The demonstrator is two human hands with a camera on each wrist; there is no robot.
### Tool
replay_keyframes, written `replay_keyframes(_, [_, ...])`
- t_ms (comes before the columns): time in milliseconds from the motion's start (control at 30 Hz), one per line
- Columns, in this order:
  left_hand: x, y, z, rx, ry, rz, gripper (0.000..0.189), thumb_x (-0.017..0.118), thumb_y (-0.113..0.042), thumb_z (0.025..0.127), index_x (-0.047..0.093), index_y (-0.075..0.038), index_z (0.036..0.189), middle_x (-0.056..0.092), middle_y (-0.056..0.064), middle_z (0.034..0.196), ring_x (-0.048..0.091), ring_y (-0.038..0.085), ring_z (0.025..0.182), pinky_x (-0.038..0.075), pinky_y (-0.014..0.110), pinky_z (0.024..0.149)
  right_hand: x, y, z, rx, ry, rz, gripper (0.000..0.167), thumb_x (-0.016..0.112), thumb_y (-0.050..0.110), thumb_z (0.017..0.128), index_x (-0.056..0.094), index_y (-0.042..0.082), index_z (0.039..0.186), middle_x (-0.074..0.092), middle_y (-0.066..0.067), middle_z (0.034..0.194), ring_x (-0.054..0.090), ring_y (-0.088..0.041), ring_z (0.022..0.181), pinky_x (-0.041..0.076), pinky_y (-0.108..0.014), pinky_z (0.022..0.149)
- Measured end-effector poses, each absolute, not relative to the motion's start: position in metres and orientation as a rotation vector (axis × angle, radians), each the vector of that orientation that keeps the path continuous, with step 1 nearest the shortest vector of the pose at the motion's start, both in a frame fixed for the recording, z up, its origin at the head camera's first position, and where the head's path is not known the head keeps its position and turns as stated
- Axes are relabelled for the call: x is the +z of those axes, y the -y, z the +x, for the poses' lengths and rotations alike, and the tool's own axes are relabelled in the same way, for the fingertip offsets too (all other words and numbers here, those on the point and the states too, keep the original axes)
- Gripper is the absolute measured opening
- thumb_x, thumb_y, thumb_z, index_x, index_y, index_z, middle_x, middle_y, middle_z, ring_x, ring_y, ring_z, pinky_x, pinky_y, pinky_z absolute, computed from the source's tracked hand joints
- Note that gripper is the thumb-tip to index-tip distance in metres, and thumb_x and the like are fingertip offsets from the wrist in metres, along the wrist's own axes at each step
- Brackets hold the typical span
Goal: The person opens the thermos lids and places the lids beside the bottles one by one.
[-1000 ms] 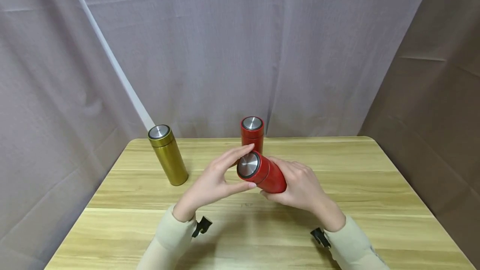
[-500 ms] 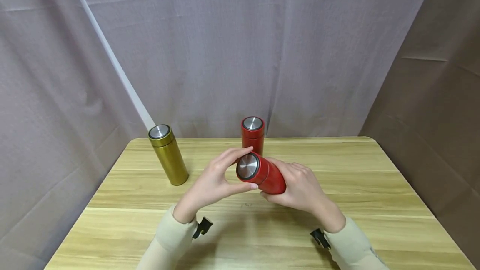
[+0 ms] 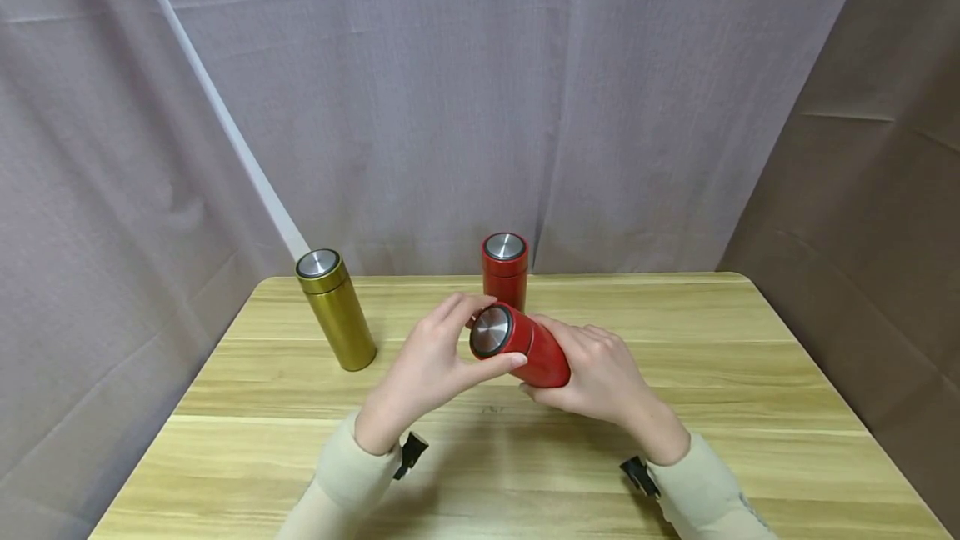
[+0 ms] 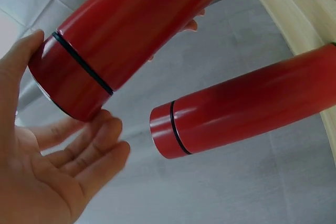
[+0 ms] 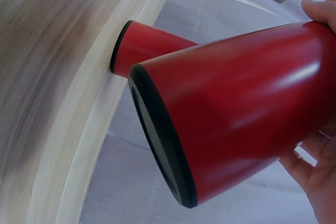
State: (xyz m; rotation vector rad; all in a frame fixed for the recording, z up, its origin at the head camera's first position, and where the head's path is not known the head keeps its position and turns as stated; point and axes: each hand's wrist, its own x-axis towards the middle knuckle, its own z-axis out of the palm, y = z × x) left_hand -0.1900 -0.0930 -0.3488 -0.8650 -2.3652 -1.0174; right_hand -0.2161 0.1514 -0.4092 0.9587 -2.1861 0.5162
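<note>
The work in hand looks to be at the cap [image 3: 492, 330] of a red bottle [image 3: 545, 357], and it seems to be under way, not finished. What is done: the bottle is up off the bench [image 3: 757, 373], held tilted above its middle, cap end toward the left edge. The right hand [image 3: 600, 365] is closed round the body. The left hand [image 3: 427, 365] is curved round the cap, thumb on the side facing the person, fingers on the far side; how firmly it grips is hard to judge, since the far fingers are partly hidden. What is left: the cap is not off, and the left wrist view shows no gap at the dark seam below it. A second red bottle [image 3: 505, 261] stands capped near the middle of the far edge, and a gold bottle [image 3: 341, 315] stands capped toward the far left corner; no hand is on either.

Against half a second ago, the left thumb has shifted up across the cap's side and the left fingertips have drawn back a little, as though the hand were turning about it. The right hand and both standing bottles are practically where they were.
</note>
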Motion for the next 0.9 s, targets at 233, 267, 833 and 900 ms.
replay_keyframes(233, [-0.350,0.090,-0.189,-1.028,2.364,-0.719,0.044,0.082,-0.051,0.081,0.064,-0.016,0.101,0.061,-0.011,0.090,0.061,0.007,0.081,0.055,0.027,0.068,-0.411,-0.151,-0.216,0.505,2.171,0.967,0.082,0.087,0.041,0.062,0.061,0.008,0.132,0.074,-0.006,0.102,0.069,-0.019,0.075,0.056,-0.037,0.060])
replay_keyframes(267, [-0.350,0.090,-0.189,-1.025,2.365,-0.709,0.044,0.082,-0.051,0.081,0.064,-0.016,0.100,0.060,-0.011,0.089,0.061,0.007,0.081,0.054,0.027,0.068,-0.411,-0.151,-0.217,0.506,2.169,0.966,0.082,0.086,0.041,0.063,0.061,0.008,0.133,0.074,-0.007,0.103,0.070,-0.019,0.076,0.057,-0.038,0.061])
replay_keyframes(833, [-0.341,0.105,-0.188,-1.063,2.381,-1.062,0.080,0.087,-0.037,0.080,0.050,-0.015,0.147,0.054,-0.003,0.141,0.054,0.014,0.128,0.047,0.037,0.105,-0.405,-0.153,-0.212,0.591,2.166,0.980,0.084,0.090,0.040,0.060,0.061,0.008,0.132,0.074,-0.005,0.103,0.068,-0.018,0.072,0.057,-0.036,0.060])
replay_keyframes(900, [-0.339,0.107,-0.188,-1.068,2.352,-1.129,0.081,0.088,-0.032,0.079,0.049,-0.016,0.148,0.051,-0.003,0.145,0.051,0.015,0.131,0.044,0.037,0.109,-0.403,-0.153,-0.212,0.599,2.155,1.004,0.085,0.090,0.040,0.059,0.061,0.008,0.132,0.074,-0.004,0.100,0.068,-0.017,0.071,0.057,-0.036,0.060])
